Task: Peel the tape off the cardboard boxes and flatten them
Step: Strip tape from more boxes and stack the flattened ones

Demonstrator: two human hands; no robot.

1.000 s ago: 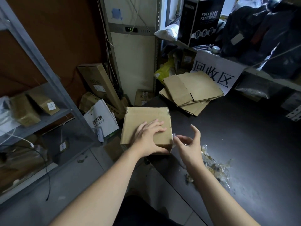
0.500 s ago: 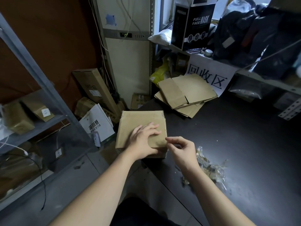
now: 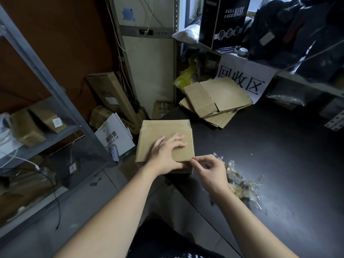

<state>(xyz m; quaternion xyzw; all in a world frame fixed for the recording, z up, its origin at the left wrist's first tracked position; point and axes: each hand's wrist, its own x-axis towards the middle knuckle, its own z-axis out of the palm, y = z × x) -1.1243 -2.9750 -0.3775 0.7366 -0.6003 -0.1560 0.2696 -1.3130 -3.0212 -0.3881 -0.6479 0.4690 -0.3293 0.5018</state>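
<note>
We see the left hand (image 3: 167, 151) lying flat on top of the cardboard box (image 3: 160, 133), fingers spread and slightly bent, pressing down, with the forearm coming in from the lower left; the right hand (image 3: 208, 170) sits just beside it, fingers curled, with thumb and forefinger pinched together at the box's near right corner; we cannot tell whether any tape lies between those fingertips. The box rests closed at the left edge of the bench (image 3: 279, 155), part of it reaching out past that edge.

Just right of the right hand lies a crumpled wad of clear tape (image 3: 242, 185); at the far left corner of the bench sits a stack of flattened cardboard (image 3: 223, 97); behind it hangs a white sign (image 3: 243, 79) with black characters, and above that stands a black box (image 3: 229, 17) printed FULL FACE MASK. Left of the bench, on the floor, we see a white paper bag (image 3: 115, 138) and a long carton (image 3: 111, 97) leaning by a tall white cabinet (image 3: 149, 71); a metal shelf (image 3: 46, 75) at far left carries small parcels (image 3: 26, 129).
</note>
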